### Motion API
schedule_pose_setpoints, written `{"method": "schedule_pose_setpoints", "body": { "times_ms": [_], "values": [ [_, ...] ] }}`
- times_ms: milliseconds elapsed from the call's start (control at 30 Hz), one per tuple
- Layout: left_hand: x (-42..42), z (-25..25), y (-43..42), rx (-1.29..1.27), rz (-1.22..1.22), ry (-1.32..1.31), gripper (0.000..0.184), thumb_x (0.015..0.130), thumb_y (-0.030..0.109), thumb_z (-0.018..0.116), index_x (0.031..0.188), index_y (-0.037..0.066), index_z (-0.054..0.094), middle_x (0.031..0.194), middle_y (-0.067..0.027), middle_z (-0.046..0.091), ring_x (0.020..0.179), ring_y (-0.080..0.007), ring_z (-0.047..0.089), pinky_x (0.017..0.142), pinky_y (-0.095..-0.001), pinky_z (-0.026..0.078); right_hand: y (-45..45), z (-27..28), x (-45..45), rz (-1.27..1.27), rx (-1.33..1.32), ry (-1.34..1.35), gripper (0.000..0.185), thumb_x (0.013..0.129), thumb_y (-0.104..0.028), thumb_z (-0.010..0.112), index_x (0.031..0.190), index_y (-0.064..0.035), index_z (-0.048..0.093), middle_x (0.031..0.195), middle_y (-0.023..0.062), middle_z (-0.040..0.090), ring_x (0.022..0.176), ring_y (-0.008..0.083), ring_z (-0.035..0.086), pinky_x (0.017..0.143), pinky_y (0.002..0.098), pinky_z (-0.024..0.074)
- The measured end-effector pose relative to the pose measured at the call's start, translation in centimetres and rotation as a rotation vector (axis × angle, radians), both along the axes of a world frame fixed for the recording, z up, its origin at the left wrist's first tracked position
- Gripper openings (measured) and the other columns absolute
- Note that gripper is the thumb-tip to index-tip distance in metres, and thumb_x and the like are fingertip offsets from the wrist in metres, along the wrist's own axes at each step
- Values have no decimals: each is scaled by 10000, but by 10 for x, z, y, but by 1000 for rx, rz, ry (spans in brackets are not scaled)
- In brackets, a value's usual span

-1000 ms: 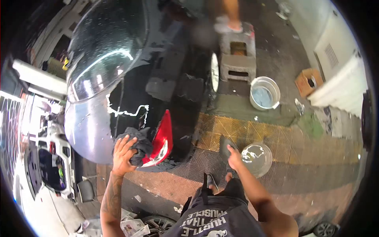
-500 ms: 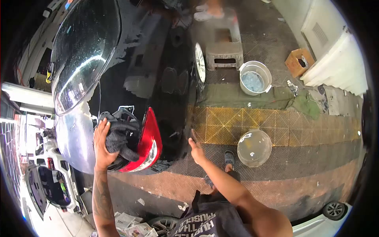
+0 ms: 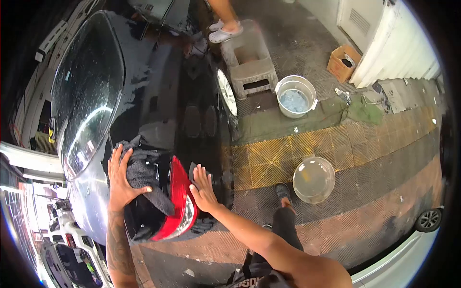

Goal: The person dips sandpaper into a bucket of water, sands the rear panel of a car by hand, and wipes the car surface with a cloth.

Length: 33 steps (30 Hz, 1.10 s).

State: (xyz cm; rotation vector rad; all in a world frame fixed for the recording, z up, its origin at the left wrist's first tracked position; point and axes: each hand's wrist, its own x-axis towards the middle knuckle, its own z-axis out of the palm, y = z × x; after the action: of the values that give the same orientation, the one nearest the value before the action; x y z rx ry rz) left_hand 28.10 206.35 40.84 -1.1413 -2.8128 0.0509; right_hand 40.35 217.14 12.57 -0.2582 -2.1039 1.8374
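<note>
A dark grey cloth [image 3: 139, 168] lies bunched on the rear of a black car [image 3: 158, 115]. My left hand [image 3: 122, 185] presses on its near side, fingers spread and thumb over the cloth. To the right of the cloth is the red and clear tail light [image 3: 180, 192]. Just beyond the light, my right hand [image 3: 205, 190] lies against the car body with its fingers extended. A small dark grey sheet [image 3: 193, 169], like sandpaper, sticks out from under those fingers; the rest of it is covered by the hand.
Water fills a white bucket [image 3: 296, 101] and a round tub [image 3: 314, 180] on the floor mats. A person's feet in white clogs [image 3: 225, 33] are by a grey step stool [image 3: 249, 72]. A cardboard box [image 3: 342, 65] sits by the wall. A light-coloured car [image 3: 403, 259] stands behind.
My right hand has moved left with the small sheet, from the air beside the car onto the panel by the tail light. The left hand stays on the cloth. The view has shifted.
</note>
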Motion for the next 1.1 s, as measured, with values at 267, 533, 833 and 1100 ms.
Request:
{"method": "schedule_pose_setpoints", "body": {
  "times_ms": [267, 533, 833, 1100],
  "values": [
    [-99, -11, 87, -61, -83, 167, 607, 571, 250, 839, 1105, 101, 593, 1519, -108, 422, 1461, -342, 303, 1189, -557, 184, 61, -33, -82, -11, -139, 159, 666, 1058, -394, 232, 1563, 25, 122, 1654, 190, 62, 1529, 363, 47, 1214, 498, 48],
    [-160, -21, 161, -77, -283, -58, 434, 518, 82, 732, 919, 60, 569, 1222, -106, 648, 1285, -338, 534, 1132, -525, 327, 76, -29, -38, -340, -1467, 91, 639, 1038, -398, 360, 1521, 16, 300, 1563, 136, 355, 1447, 257, 324, 1200, 365, 205],
    [-149, -17, 142, 4, -235, 20, 386, 500, 63, 742, 862, 73, 608, 1122, -112, 685, 1101, -341, 610, 1042, -490, 421, 71, -23, -101, 63, -45, 61, 697, 1052, -457, 219, 1578, -19, 84, 1643, 227, 7, 1514, 428, -1, 1191, 589, 22],
    [-142, -20, 117, 128, -131, 131, 425, 502, 136, 700, 902, 54, 579, 1131, -189, 661, 1099, -387, 604, 1055, -524, 390, 187, -67, -265, -80, 69, 116, 617, 1063, -348, 188, 1567, 0, 116, 1641, 221, 57, 1518, 403, 36, 1212, 548, 26]
  ]
}}
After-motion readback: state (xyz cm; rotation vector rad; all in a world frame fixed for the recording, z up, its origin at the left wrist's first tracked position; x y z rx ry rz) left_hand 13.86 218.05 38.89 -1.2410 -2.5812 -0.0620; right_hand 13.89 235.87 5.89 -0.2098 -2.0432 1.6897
